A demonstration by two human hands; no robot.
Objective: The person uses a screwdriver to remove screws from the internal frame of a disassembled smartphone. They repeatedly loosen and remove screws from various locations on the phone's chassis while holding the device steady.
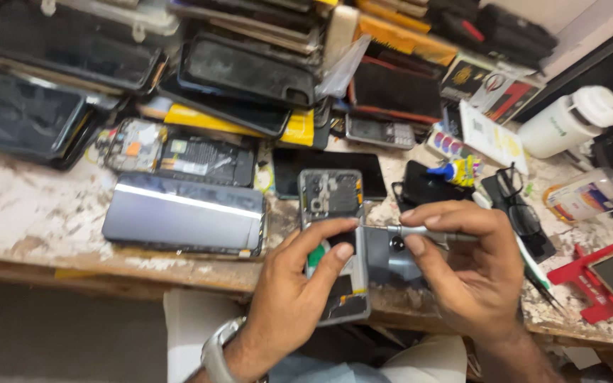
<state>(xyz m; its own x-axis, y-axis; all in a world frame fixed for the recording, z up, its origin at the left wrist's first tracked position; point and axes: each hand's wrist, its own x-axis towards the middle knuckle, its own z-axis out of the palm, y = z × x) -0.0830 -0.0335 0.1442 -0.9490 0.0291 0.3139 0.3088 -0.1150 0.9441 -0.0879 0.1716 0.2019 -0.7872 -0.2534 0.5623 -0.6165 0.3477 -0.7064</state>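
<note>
Right at the workbench point(37, 213) front edge, left hand point(289, 294) grips opened phone point(333, 241); right hand point(462, 269) pinches screwdriver point(420, 232) w/ tip on it; clutter crowds behind.

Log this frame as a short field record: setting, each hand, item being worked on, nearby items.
setting: worn workbench crowded with phone parts
left hand: grips an opened phone, back cover off
right hand: holds a slim screwdriver, tip at the phone
beside phone: grey phone back panel, lying flat
far right: white bottle on its side, red frame
behind: stacked phone screens
</note>
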